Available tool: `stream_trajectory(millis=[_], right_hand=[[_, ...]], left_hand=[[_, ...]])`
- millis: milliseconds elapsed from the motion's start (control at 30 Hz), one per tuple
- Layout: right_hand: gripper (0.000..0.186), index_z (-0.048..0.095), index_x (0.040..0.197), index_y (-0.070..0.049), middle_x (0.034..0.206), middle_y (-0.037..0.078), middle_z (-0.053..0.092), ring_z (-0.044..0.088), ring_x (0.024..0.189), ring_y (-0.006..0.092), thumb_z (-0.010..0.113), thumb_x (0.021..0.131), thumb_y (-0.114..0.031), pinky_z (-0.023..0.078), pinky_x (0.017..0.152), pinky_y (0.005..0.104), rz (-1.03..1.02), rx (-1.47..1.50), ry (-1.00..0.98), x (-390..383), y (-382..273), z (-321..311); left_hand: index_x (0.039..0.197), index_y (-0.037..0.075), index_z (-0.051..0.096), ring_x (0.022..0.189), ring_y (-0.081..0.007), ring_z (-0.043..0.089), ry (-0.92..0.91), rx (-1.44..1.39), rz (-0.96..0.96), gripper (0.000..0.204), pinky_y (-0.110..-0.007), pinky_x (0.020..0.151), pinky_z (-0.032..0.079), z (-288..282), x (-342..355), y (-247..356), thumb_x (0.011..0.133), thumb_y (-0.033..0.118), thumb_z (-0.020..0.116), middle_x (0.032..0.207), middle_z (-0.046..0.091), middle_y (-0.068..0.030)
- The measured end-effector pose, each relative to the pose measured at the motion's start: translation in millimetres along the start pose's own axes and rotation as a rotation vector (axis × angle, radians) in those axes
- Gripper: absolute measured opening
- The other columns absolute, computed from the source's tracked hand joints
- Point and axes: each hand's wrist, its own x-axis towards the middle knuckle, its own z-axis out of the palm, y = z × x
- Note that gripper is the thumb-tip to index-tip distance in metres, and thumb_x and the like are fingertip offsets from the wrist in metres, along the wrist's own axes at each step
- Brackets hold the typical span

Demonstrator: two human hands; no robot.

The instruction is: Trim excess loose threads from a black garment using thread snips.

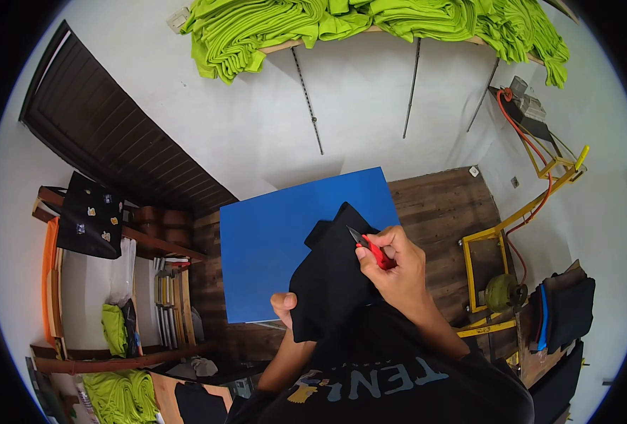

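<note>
A black cloth garment (330, 279) is held up in front of me, over the near part of a blue tabletop (260, 244). My left hand (284, 305) grips its left edge, thumb on top and the other fingers hidden beneath. Closed round red-handled thread snips (377, 252) is my right hand (403, 268). The dark blades point up and left, lying over the upper right part of the cloth. Whether they touch the fabric I cannot tell.
Lime-green garments (271, 32) fill a wall shelf at the far side. A yellow metal frame (469, 272) with a red hose stands at right, near folded dark clothes (571, 307). Wooden shelving (165, 244) with a black bag (91, 215) is at left.
</note>
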Motion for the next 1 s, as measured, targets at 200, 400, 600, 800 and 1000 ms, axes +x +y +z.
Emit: stream_trajectory(millis=[200,400,600,800,1000], right_hand=[[0.025,0.051,0.088,0.0,0.081,0.009,0.066,0.057,0.067,0.0043,0.075,0.078,-0.002,0.047,0.06,0.0194,-0.06,-0.035,-0.032,6.1,-5.4,-1.3],[0.026,0.052,0.087,0.001,0.079,0.009,0.062,0.057,0.067,0.0063,0.076,0.077,-0.001,0.047,0.06,0.0202,-0.11,-0.038,-0.046,8.5,-2.6,-0.1],[0.027,0.053,0.088,0.002,0.078,0.01,0.061,0.058,0.066,0.0095,0.077,0.075,-0.001,0.047,0.06,0.0211,-0.162,-0.067,-0.071,9.9,0.3,4.0],[0.034,0.053,0.1,-0.001,0.073,0.004,0.057,0.055,0.062,0.0087,0.077,0.076,-0.008,0.045,0.055,0.0219,0.069,0.13,-0.067,9.8,2.9,6.8],[0.02,0.061,0.088,-0.002,0.061,-0.008,0.042,0.038,0.055,0.0002,0.067,0.09,-0.021,0.028,0.05,0.0187,0.486,0.403,-0.218,46.6,5.3,-14.6]], left_hand=[[0.131,-0.009,0.042,0.113,-0.036,0.056,-0.038,0.044,0.011,0.084,-0.04,0.1,0.045,-0.5,4.8,-0.2,0.059,0.032,0.059,0.128,0.052,-0.0262],[0.131,-0.01,0.043,0.114,-0.0364,0.055,-0.069,-0.082,-0.036,0.083,-0.041,0.102,0.043,-5.9,7.6,2.4,0.061,0.03,0.058,0.128,0.052,-0.0261],[0.131,-0.012,0.043,0.117,-0.0368,0.054,-0.125,-0.145,-0.061,0.08,-0.042,0.104,0.041,-10.1,12.3,5.2,0.064,0.029,0.058,0.13,0.052,-0.0265],[0.132,-0.01,0.043,0.119,-0.0383,0.052,-0.065,-0.054,0.008,0.077,-0.045,0.106,0.039,0.0,15.1,4.7,0.067,0.028,0.057,0.132,0.05,-0.0269],[0.141,-0.011,0.029,0.131,-0.0368,0.042,-0.278,-0.225,-0.112,0.087,-0.044,0.113,0.03,-34.8,14.5,15.9,0.072,0.035,0.058,0.143,0.038,-0.0284]])
